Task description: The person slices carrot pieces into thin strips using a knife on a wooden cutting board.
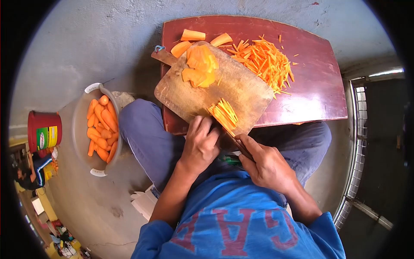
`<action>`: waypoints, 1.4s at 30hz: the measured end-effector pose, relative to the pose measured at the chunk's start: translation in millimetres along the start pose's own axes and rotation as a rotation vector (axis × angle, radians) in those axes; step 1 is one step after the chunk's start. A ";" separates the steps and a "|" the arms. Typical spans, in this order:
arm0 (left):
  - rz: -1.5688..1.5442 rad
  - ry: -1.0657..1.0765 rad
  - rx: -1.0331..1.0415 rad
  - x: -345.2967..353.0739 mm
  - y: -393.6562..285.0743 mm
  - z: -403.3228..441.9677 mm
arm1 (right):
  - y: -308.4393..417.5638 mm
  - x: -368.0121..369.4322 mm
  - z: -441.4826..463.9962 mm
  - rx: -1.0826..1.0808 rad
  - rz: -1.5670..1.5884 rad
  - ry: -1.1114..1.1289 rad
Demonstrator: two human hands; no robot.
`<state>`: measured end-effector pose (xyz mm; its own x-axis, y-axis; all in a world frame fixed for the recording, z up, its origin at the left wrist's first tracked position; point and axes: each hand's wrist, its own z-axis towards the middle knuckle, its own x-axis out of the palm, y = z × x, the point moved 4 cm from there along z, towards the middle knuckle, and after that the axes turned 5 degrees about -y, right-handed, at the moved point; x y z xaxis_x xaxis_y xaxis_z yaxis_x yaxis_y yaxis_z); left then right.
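Note:
My right hand (269,168) is wrapped around the handle of a knife (242,148), whose blade slants up and left along the near edge of the wooden cutting board (246,93). Beside the blade, my left hand (200,144) is closed with its fingers curled at the board's near edge; whatever it may hold is hidden. Just beyond the blade lies a small bundle of carrot strips (224,113). Thin flat carrot slices (200,64) overlap near the board's handle end.
The board rests on a dark red table (315,86), partly over my lap. A heap of carrot strips (265,60) and thick carrot pieces (193,35) lie behind it. Left on the floor stand a tub (79,125) of whole carrots and a red bucket (36,129). Another person (32,175) is farther off.

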<state>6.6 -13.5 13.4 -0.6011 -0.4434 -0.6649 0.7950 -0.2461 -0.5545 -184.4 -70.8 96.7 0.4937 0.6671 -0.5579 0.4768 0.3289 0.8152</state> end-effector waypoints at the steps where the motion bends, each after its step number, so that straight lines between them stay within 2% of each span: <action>1: -0.004 0.001 0.005 -0.2 -0.1 1.2 | -0.9 2.5 4.7 0.017 -0.004 0.011; 5: 0.052 0.037 0.001 -1.2 -3.3 0.2 | -11.7 10.0 16.5 -0.074 -0.034 -0.034; 11: 0.014 -0.003 0.009 -1.8 -1.6 -0.9 | -0.6 0.7 -1.7 0.055 0.021 0.027; 17: 0.024 -0.021 0.008 -2.3 0.8 0.0 | -9.3 7.6 12.1 -0.085 -0.003 -0.035; 30: -0.018 -0.061 0.018 -0.7 3.8 -7.6 | -3.3 18.1 16.2 0.032 -0.050 0.052; 33: -0.013 -0.081 0.037 1.1 6.8 -6.8 | -16.2 17.4 23.4 -0.077 0.008 -0.023; 34: -0.026 -0.095 0.045 1.7 7.0 -6.0 | -14.6 16.7 26.0 -0.184 0.154 -0.129; 37: -0.027 -0.097 0.024 -2.3 7.2 -6.4 | -7.9 2.3 16.4 -0.069 0.166 -0.076; 42: -0.016 -0.077 0.046 0.5 9.0 -6.9 | -12.7 9.8 2.5 0.005 0.071 -0.006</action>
<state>12.9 -10.0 4.6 -0.6070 -0.5038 -0.6146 0.7894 -0.2926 -0.5397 -183.8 -70.1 80.5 0.5308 0.6847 -0.4995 0.4443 0.2771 0.8519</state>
